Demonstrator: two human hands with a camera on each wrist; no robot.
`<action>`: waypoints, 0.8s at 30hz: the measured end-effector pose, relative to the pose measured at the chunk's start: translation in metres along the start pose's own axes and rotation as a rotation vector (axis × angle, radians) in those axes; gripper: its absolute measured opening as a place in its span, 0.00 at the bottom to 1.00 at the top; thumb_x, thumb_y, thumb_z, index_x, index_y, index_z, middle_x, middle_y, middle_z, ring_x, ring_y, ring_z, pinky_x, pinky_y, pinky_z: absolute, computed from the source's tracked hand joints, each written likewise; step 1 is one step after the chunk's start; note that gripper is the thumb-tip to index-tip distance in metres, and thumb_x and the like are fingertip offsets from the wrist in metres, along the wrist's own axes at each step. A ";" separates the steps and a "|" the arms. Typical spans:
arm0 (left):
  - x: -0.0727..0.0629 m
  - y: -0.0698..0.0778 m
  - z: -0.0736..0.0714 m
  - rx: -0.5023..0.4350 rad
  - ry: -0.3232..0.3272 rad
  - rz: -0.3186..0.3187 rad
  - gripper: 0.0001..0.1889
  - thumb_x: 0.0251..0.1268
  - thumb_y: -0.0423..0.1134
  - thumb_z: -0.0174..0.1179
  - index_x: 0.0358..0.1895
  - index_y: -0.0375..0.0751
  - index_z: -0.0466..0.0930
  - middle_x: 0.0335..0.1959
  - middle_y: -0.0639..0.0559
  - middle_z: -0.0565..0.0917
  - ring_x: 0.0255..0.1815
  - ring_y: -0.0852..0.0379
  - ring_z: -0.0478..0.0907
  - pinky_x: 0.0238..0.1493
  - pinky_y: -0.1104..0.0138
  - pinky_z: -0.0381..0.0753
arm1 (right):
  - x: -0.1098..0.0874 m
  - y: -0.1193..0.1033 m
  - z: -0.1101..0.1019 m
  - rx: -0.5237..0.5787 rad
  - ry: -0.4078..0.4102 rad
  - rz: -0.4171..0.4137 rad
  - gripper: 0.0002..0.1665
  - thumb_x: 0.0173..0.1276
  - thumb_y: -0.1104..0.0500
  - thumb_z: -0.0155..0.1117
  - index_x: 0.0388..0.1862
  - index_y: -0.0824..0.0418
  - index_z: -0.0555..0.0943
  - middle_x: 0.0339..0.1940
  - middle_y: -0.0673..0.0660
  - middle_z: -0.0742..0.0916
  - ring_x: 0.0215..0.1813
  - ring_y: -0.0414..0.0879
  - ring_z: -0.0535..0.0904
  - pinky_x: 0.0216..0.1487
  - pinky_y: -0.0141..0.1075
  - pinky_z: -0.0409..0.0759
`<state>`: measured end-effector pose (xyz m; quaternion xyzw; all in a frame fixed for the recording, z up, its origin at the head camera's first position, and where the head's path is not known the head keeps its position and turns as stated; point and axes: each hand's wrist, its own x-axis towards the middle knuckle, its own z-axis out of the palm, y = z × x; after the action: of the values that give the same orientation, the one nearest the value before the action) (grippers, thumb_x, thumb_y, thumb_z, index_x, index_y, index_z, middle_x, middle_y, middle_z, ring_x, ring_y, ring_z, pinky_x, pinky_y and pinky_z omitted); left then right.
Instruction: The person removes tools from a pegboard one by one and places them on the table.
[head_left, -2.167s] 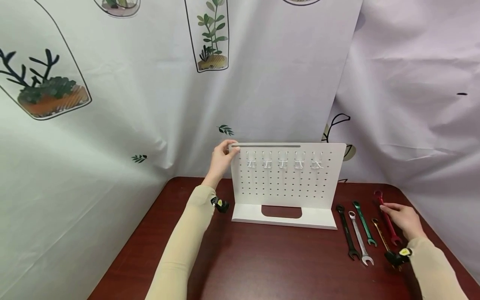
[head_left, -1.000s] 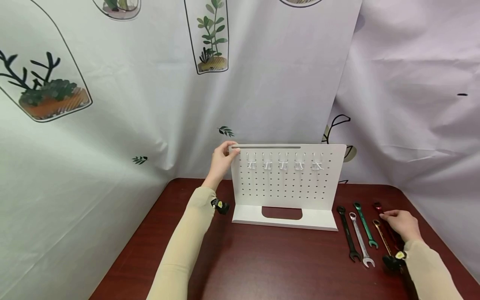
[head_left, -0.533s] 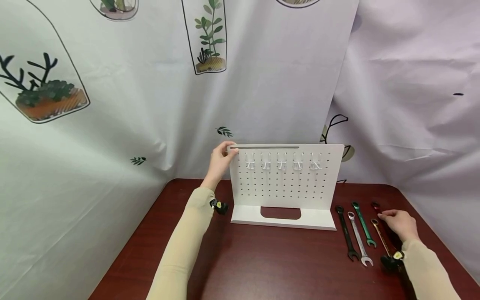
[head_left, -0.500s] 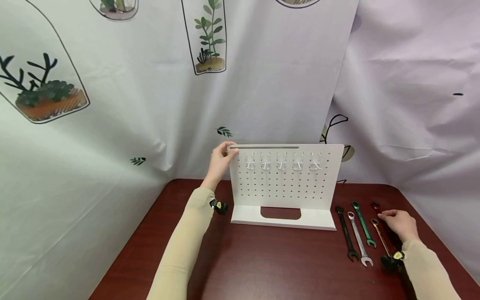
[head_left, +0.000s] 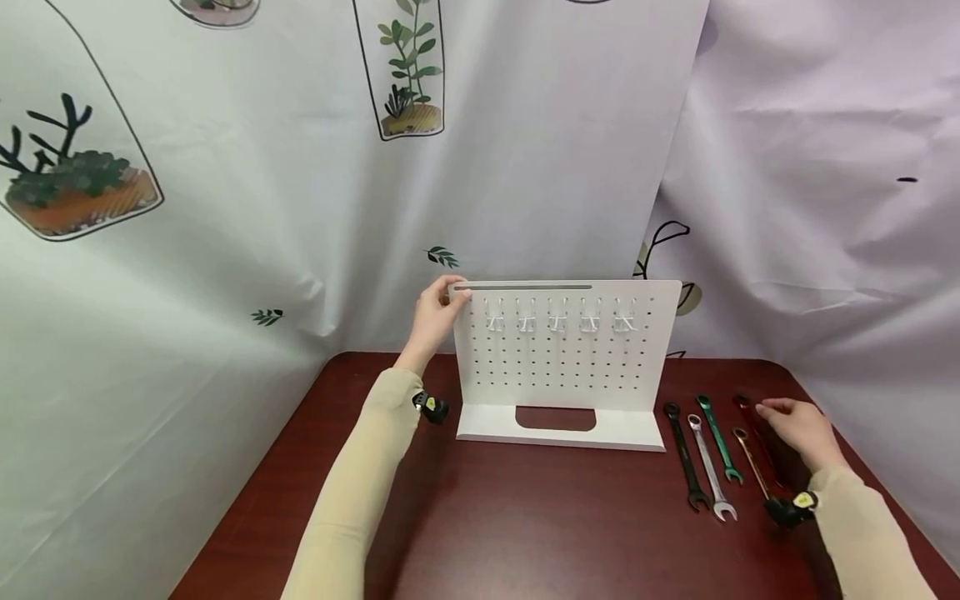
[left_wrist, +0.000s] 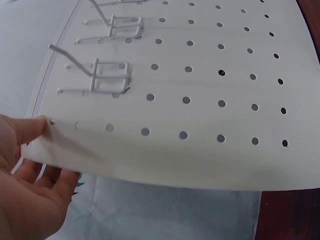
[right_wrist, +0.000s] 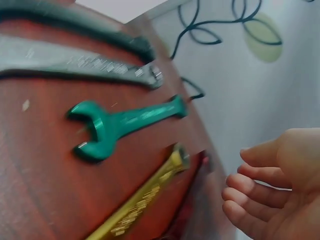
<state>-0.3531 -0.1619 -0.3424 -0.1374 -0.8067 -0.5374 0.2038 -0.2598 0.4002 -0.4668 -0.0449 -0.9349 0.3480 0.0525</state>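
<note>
My left hand (head_left: pixel 435 315) pinches the upper left corner of a white pegboard stand (head_left: pixel 555 358), thumb in front and fingers behind, as the left wrist view confirms. White wire hooks (left_wrist: pixel 111 77) sit in a row near its top. My right hand (head_left: pixel 804 431) hovers just right of a red wrench (head_left: pixel 761 433), holding nothing, its fingers loosely bent in the right wrist view. The red wrench lies on the table beside a gold wrench (right_wrist: pixel 140 200), a green wrench (right_wrist: pixel 137 118), a silver wrench (head_left: pixel 707 467) and a black wrench (head_left: pixel 684 454). My wrist camera partly covers the gold one.
The dark red wooden table (head_left: pixel 540 525) carries the stand at its back and the wrenches to the right. A white printed cloth (head_left: pixel 555 167) hangs close behind and along both sides.
My right hand gripped the red wrench, lowered it flat beside the gold one, then let go and drew slightly right. My left hand stays on the board's corner. The head view shifted slightly.
</note>
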 end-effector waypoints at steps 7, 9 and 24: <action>-0.008 -0.005 -0.017 0.102 -0.022 0.102 0.29 0.71 0.48 0.64 0.71 0.44 0.70 0.67 0.42 0.74 0.67 0.43 0.72 0.65 0.50 0.71 | -0.001 -0.035 -0.018 -0.024 0.167 -0.146 0.28 0.81 0.55 0.50 0.64 0.79 0.70 0.58 0.83 0.76 0.54 0.77 0.73 0.47 0.63 0.70; -0.012 -0.002 -0.025 0.202 0.020 0.185 0.28 0.71 0.46 0.64 0.71 0.43 0.70 0.67 0.43 0.74 0.69 0.45 0.71 0.67 0.51 0.68 | -0.002 -0.049 -0.025 -0.033 0.227 -0.195 0.27 0.81 0.56 0.50 0.66 0.77 0.71 0.57 0.81 0.78 0.52 0.75 0.75 0.46 0.62 0.71; -0.075 0.028 -0.068 0.652 0.306 0.593 0.30 0.69 0.42 0.65 0.71 0.38 0.72 0.69 0.42 0.75 0.74 0.44 0.65 0.74 0.45 0.55 | -0.033 -0.138 -0.037 0.105 0.647 -0.578 0.36 0.70 0.54 0.67 0.76 0.58 0.69 0.75 0.61 0.72 0.77 0.55 0.62 0.76 0.51 0.54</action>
<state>-0.2627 -0.2144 -0.3325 -0.2101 -0.8202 -0.1883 0.4977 -0.2290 0.3165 -0.3507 0.1147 -0.8256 0.3343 0.4400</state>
